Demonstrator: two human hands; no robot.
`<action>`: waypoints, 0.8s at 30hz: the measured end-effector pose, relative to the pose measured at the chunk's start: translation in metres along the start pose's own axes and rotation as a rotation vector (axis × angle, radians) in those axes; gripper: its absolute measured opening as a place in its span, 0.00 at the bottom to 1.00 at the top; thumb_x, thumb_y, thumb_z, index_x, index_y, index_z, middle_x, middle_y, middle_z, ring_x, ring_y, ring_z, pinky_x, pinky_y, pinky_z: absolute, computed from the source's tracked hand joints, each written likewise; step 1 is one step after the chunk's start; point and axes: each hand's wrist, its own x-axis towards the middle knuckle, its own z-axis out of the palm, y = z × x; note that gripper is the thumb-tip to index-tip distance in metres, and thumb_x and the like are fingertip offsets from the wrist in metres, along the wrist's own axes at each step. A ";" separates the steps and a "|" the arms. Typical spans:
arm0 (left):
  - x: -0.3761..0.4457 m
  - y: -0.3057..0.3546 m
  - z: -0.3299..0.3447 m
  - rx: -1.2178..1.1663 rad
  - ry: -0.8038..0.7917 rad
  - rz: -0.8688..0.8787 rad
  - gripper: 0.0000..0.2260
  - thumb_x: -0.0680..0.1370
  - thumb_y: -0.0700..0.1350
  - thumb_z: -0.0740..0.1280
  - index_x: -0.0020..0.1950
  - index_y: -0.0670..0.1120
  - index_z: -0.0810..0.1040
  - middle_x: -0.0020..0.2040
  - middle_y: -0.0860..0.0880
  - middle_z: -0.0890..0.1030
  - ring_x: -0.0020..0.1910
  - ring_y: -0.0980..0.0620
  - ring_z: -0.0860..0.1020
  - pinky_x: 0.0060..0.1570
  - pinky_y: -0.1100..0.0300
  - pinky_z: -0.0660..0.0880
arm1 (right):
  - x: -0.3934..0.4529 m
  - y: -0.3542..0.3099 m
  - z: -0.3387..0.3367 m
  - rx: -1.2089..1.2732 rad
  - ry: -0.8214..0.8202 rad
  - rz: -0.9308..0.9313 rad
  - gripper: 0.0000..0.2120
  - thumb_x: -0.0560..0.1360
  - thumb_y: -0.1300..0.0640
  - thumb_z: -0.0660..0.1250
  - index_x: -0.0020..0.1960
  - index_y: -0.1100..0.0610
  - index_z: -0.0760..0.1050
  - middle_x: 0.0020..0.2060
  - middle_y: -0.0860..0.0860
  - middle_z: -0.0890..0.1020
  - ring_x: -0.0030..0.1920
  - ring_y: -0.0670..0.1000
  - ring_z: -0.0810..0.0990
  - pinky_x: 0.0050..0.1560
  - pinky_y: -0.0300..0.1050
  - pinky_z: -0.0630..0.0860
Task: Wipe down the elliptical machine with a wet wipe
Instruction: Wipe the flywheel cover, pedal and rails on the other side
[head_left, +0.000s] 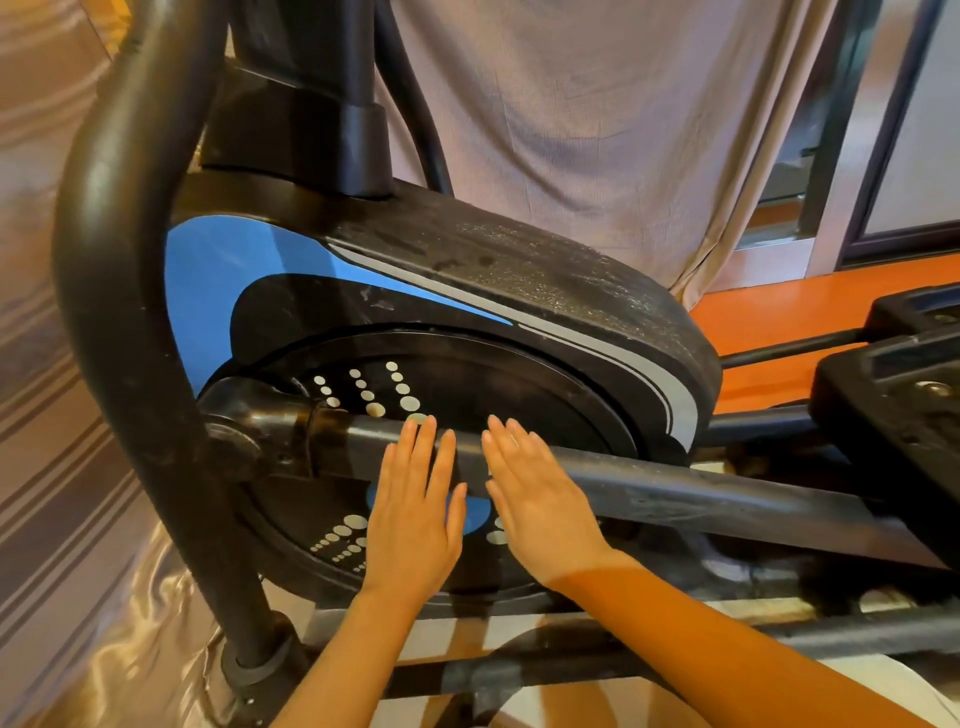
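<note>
Both hands are flat with straight fingers and hold nothing. The left hand (413, 512) and the right hand (540, 501) lie side by side over the crank bar (649, 480), with the black flywheel disc (467, 379) just beyond the fingertips.

One elliptical machine (519, 291), two pedals (893, 395), two hands (410, 525).

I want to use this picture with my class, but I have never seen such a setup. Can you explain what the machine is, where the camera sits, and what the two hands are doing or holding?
The one picture comes from a camera worn on a person's head, looking forward and down. The machine is an elliptical trainer: its dusty black housing with blue and grey stripes covers a round black disc marked with pale dots. A dark bar runs across the disc toward the pedals. The left hand and the right hand are spread flat, fingers straight, over the bar. Neither holds anything; no wipe is visible. A curtain hangs behind.
</note>
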 end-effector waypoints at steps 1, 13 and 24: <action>0.000 -0.001 0.001 -0.005 0.007 0.005 0.26 0.82 0.51 0.55 0.77 0.41 0.62 0.79 0.40 0.60 0.79 0.44 0.54 0.77 0.48 0.50 | -0.004 0.005 0.000 -0.024 -0.014 -0.029 0.25 0.80 0.53 0.47 0.74 0.61 0.65 0.73 0.58 0.68 0.73 0.57 0.67 0.73 0.53 0.63; 0.000 0.002 0.009 -0.063 0.029 -0.026 0.26 0.81 0.50 0.55 0.78 0.42 0.59 0.79 0.41 0.59 0.80 0.44 0.52 0.78 0.48 0.47 | -0.034 0.014 0.010 -0.028 -0.004 0.222 0.34 0.78 0.42 0.49 0.76 0.63 0.59 0.76 0.61 0.61 0.76 0.60 0.60 0.75 0.54 0.54; 0.000 0.005 0.009 -0.122 0.047 -0.061 0.25 0.81 0.48 0.54 0.78 0.42 0.59 0.79 0.41 0.60 0.79 0.43 0.54 0.78 0.47 0.49 | -0.063 0.045 0.005 -0.077 0.021 0.136 0.27 0.81 0.49 0.50 0.75 0.64 0.63 0.74 0.62 0.65 0.74 0.60 0.65 0.72 0.55 0.60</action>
